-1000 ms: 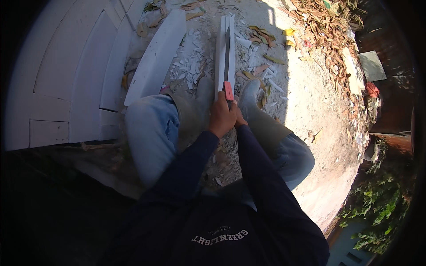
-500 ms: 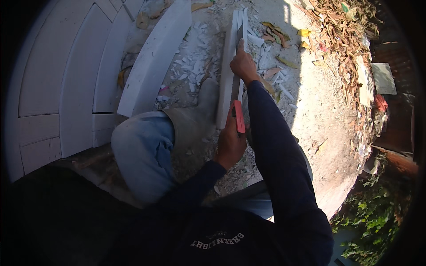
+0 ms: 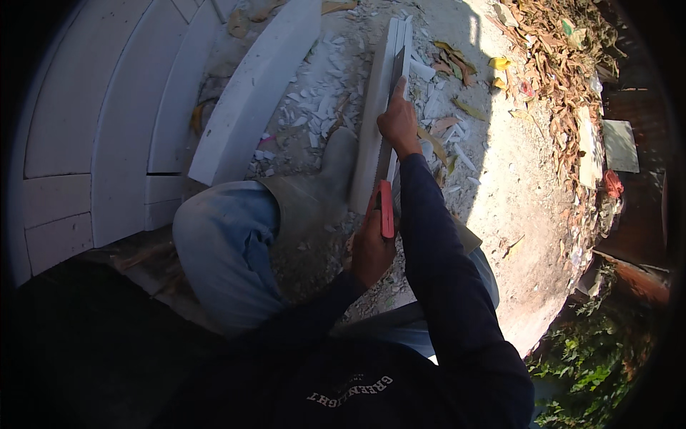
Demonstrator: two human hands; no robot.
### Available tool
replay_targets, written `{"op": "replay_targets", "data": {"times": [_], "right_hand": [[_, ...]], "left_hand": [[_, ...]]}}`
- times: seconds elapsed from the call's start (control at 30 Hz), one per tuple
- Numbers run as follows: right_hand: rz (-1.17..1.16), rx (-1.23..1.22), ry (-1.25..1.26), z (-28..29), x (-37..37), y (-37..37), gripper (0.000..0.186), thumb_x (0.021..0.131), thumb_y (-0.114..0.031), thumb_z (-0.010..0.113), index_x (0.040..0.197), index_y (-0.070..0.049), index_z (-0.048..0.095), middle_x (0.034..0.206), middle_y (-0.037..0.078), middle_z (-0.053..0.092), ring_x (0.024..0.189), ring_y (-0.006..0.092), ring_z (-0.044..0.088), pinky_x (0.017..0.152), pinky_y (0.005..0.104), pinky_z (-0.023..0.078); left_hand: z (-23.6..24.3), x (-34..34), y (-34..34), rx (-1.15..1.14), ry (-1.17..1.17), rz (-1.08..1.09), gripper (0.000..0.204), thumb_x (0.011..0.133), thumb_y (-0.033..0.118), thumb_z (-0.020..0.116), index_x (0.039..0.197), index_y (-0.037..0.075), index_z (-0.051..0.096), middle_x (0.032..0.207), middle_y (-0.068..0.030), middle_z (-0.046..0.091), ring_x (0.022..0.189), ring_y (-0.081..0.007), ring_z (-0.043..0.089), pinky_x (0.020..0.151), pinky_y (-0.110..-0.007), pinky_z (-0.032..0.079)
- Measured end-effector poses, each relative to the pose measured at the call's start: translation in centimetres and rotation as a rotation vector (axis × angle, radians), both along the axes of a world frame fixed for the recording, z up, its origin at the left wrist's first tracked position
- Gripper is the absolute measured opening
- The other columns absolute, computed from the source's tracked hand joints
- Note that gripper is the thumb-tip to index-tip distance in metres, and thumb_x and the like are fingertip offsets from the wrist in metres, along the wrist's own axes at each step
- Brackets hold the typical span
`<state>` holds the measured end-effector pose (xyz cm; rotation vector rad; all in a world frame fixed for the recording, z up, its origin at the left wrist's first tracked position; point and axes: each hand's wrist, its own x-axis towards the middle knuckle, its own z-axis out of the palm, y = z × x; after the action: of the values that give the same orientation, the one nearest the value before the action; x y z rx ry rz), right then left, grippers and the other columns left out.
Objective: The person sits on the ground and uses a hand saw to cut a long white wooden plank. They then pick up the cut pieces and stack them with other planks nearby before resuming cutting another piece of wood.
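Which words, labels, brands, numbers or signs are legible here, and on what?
Dark long-sleeved top: pale arched capitals, upside down; legible, wording withheld.
Same top: smaller line by the arch, too small to read.
Handsaw's red handle: none discernible.
Elsewhere: no readable text.

probably an outdoor yard; sunlit dirt, fallen leaves, green foliage

Sunlit ground, dry leaves

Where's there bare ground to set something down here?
Sunlit ground between the right knee and brown leaf pile looks mostly bare. Crowded: white chips and a boot between the left-hand block and the block under the saw.
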<state>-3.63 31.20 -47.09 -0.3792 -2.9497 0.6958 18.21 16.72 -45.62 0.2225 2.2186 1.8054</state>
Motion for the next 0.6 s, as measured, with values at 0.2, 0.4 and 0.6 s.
{"op": "replay_targets", "data": {"times": [0.2,0.4,0.6], "right_hand": [[0.045,0.004,-0.014,-1.0,-1.5,1.3,0.093,0.075,0.0,0.059,0.152,0.016,0.008,0.084,0.033,0.067,0.079,0.0475,0.068,0.077,0.0523,0.053],[-0.034,-0.073,-0.072,0.0,5.1,-2.9,0.093,0.072,0.004,0.057,0.152,0.017,0.01,0.082,0.035,0.065,0.078,0.0483,0.067,0.077,0.0518,0.052],[0.024,0.077,-0.029,-0.6,-2.6,1.2,0.094,0.075,-0.003,0.064,0.152,0.016,0.013,0.092,0.033,0.068,0.088,0.046,0.069,0.08,0.0491,0.055]], "left_hand": [[-0.7,-1.0,1.8,-0.022,0.01,0.043,0.065,0.095,0.006,0.061,0.153,-0.001,0.031,0.134,-0.0318,0.056,0.119,-0.0446,0.061,0.091,-0.043,0.052],[-1.0,4.9,-2.4,0.004,0.021,0.065,0.037,0.094,0.007,0.064,0.125,-0.001,0.046,0.114,-0.0296,0.061,0.103,-0.0488,0.062,0.082,-0.049,0.051],[-0.2,-1.9,0.3,0.066,-0.027,-0.02,0.064,0.094,0.003,0.061,0.151,-0.001,0.033,0.126,-0.0308,0.06,0.109,-0.0485,0.062,0.086,-0.045,0.052]]}}
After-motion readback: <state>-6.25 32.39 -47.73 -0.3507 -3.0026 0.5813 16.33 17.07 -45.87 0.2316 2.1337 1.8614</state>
